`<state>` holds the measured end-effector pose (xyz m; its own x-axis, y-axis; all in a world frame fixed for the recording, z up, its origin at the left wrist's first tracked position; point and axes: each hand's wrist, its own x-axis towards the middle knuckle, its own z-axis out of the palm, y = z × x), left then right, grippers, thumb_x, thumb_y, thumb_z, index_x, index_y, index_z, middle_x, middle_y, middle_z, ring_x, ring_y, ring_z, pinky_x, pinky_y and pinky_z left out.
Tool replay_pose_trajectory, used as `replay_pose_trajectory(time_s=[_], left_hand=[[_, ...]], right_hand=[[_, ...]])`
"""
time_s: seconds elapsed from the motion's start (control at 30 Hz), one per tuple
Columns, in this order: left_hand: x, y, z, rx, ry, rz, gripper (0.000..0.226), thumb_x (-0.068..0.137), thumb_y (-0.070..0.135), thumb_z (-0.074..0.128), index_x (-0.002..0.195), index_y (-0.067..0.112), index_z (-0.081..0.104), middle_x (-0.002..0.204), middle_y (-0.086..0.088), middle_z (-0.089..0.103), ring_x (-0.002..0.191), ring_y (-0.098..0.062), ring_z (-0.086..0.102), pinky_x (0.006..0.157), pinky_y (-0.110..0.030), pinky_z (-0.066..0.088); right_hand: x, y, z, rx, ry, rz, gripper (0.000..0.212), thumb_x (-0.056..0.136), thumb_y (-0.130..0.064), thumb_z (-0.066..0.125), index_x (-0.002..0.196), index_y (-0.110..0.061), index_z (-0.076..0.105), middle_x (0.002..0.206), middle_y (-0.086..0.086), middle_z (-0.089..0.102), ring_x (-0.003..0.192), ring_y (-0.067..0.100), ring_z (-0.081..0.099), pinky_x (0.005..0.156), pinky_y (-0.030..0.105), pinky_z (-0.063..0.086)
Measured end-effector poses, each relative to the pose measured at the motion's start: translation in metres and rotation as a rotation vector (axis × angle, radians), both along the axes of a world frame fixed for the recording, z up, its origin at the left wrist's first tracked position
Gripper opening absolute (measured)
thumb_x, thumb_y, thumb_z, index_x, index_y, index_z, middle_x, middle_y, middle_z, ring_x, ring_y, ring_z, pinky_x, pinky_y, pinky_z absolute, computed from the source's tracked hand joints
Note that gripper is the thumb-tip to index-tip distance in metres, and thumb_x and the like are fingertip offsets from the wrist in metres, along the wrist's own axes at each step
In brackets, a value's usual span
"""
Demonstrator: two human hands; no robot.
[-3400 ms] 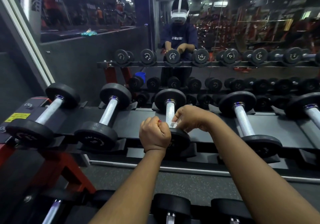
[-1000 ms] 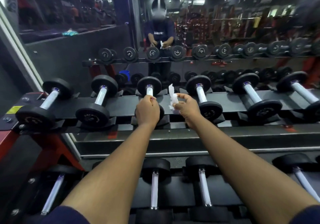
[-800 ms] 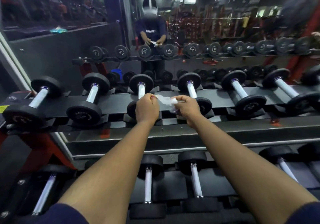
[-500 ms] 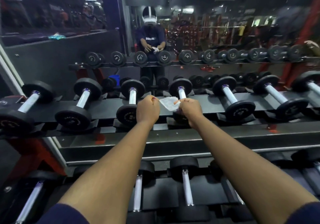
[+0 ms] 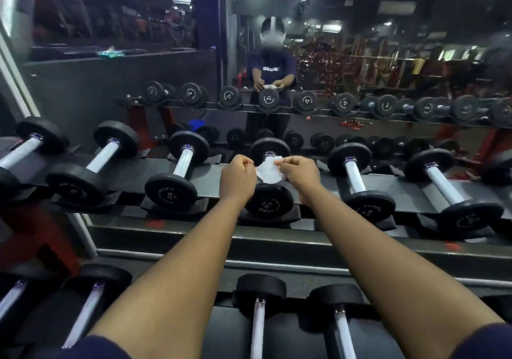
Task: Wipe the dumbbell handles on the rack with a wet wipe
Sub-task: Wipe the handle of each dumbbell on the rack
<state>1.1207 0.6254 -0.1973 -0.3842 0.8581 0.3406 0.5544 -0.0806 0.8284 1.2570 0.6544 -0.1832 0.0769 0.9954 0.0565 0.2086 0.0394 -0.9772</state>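
White and crumpled, the wet wipe (image 5: 268, 173) is held between two hands over the top shelf of the rack (image 5: 210, 181). The left hand (image 5: 238, 177) pinches its edge at nine o'clock and the right hand (image 5: 299, 174) pinches it at three o'clock. Both grips are closed on the wipe, with the fingers curled in.

The wipe sits right over one dumbbell (image 5: 269, 204) lying in its cradle. It covers nearly all of the handle (image 5: 267, 155), and only the far end shows at twelve o'clock. I cannot tell whether the wipe is touching the bar or is just above it.

To my eye the person is opening the wipe out, ready to lay it on this bar. It will work best spread into a flat pad rather than left bunched, so more damp surface meets the metal. One hand should then wrap it fully round the handle and draw it from one collar to the other. A twist of the wrist will reach the underside. The other hand could steady the dumbbell by its near end at six o'clock, so it does not roll in the cradle. The next handle (image 5: 353, 174) lies at three o'clock, and a fresh face of the wipe would suit it.
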Motion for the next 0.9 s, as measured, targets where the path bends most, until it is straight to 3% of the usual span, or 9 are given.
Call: replay_pose_trajectory(time_s=[0.1, 0.23, 0.33, 0.43, 0.57, 0.67, 0.73, 0.8, 0.9], left_hand=[[0.010, 0.011, -0.006, -0.028, -0.047, 0.025, 0.022, 0.093, 0.016, 0.043, 0.106, 0.014, 0.061, 0.093, -0.006, 0.066, 0.085, -0.026, 0.060, 0.067, -0.029, 0.041], [0.017, 0.023, -0.016, -0.090, 0.013, 0.014, 0.018, 0.088, 0.013, 0.047, 0.101, 0.016, 0.059, 0.092, -0.004, 0.066, 0.085, -0.021, 0.060, 0.070, -0.029, 0.044], [0.018, 0.030, -0.022, -0.094, 0.049, 0.008, 0.016, 0.088, 0.014, 0.049, 0.097, 0.017, 0.061, 0.086, -0.001, 0.065, 0.079, -0.017, 0.059, 0.066, -0.026, 0.041], [0.019, 0.040, -0.028, -0.077, 0.037, 0.055, 0.013, 0.087, 0.013, 0.050, 0.091, 0.017, 0.061, 0.081, -0.001, 0.063, 0.069, -0.013, 0.056, 0.055, -0.021, 0.037], [0.025, 0.045, -0.034, -0.026, 0.008, 0.175, 0.017, 0.089, 0.014, 0.048, 0.075, 0.015, 0.057, 0.066, 0.004, 0.054, 0.057, -0.007, 0.046, 0.042, -0.012, 0.028], [0.026, 0.045, -0.042, 0.138, 0.035, 0.158, 0.031, 0.090, 0.018, 0.041, 0.060, 0.012, 0.046, 0.053, 0.002, 0.046, 0.048, -0.010, 0.039, 0.040, -0.017, 0.025], [0.025, 0.047, -0.050, 0.253, 0.091, 0.133, 0.030, 0.085, 0.019, 0.037, 0.059, 0.009, 0.046, 0.052, -0.001, 0.047, 0.047, -0.013, 0.039, 0.043, -0.020, 0.019], [0.024, 0.049, -0.055, 0.343, 0.140, 0.135, 0.025, 0.081, 0.019, 0.035, 0.057, 0.012, 0.040, 0.050, 0.003, 0.040, 0.044, -0.010, 0.032, 0.045, -0.020, 0.015], [0.024, 0.051, -0.057, 0.409, 0.189, 0.126, 0.020, 0.078, 0.023, 0.031, 0.059, 0.017, 0.034, 0.051, 0.007, 0.033, 0.044, -0.013, 0.027, 0.046, -0.020, 0.011]], right_hand=[[0.008, 0.017, -0.005, 0.040, -0.108, 0.008, 0.029, 0.078, 0.000, 0.054, 0.086, -0.021, 0.072, 0.075, -0.004, 0.064, 0.057, 0.008, 0.048, 0.051, 0.019, 0.041], [0.011, 0.040, -0.016, 0.113, -0.295, -0.038, 0.038, 0.077, 0.002, 0.059, 0.105, -0.023, 0.065, 0.107, 0.000, 0.061, 0.093, 0.017, 0.058, 0.072, 0.027, 0.050], [0.007, 0.055, -0.026, 0.144, -0.455, -0.079, 0.030, 0.078, -0.003, 0.066, 0.100, -0.024, 0.068, 0.114, 0.001, 0.057, 0.105, 0.019, 0.056, 0.076, 0.024, 0.045], [0.001, 0.063, -0.033, 0.108, -0.498, 0.032, 0.022, 0.075, -0.019, 0.078, 0.097, -0.018, 0.072, 0.103, 0.001, 0.062, 0.095, 0.013, 0.061, 0.070, 0.021, 0.044], [0.002, 0.067, -0.039, 0.023, -0.374, 0.139, 0.020, 0.080, -0.031, 0.073, 0.079, -0.011, 0.075, 0.070, 0.000, 0.070, 0.065, 0.008, 0.062, 0.061, 0.021, 0.049], [0.019, 0.069, -0.036, -0.136, -0.269, 0.341, 0.016, 0.077, -0.023, 0.076, 0.079, -0.007, 0.076, 0.075, 0.009, 0.070, 0.066, 0.011, 0.056, 0.068, 0.029, 0.049], [0.024, 0.069, -0.033, -0.185, -0.271, 0.459, 0.006, 0.079, -0.013, 0.075, 0.083, -0.008, 0.075, 0.084, 0.011, 0.071, 0.072, 0.012, 0.058, 0.068, 0.026, 0.048], [0.017, 0.071, -0.031, -0.084, -0.362, 0.392, 0.009, 0.077, -0.011, 0.077, 0.085, -0.012, 0.073, 0.077, 0.002, 0.068, 0.069, 0.010, 0.058, 0.063, 0.023, 0.048], [0.002, 0.086, -0.033, 0.099, -0.438, 0.130, 0.022, 0.072, -0.018, 0.082, 0.089, -0.013, 0.070, 0.079, -0.002, 0.066, 0.073, 0.011, 0.063, 0.070, 0.023, 0.053]])
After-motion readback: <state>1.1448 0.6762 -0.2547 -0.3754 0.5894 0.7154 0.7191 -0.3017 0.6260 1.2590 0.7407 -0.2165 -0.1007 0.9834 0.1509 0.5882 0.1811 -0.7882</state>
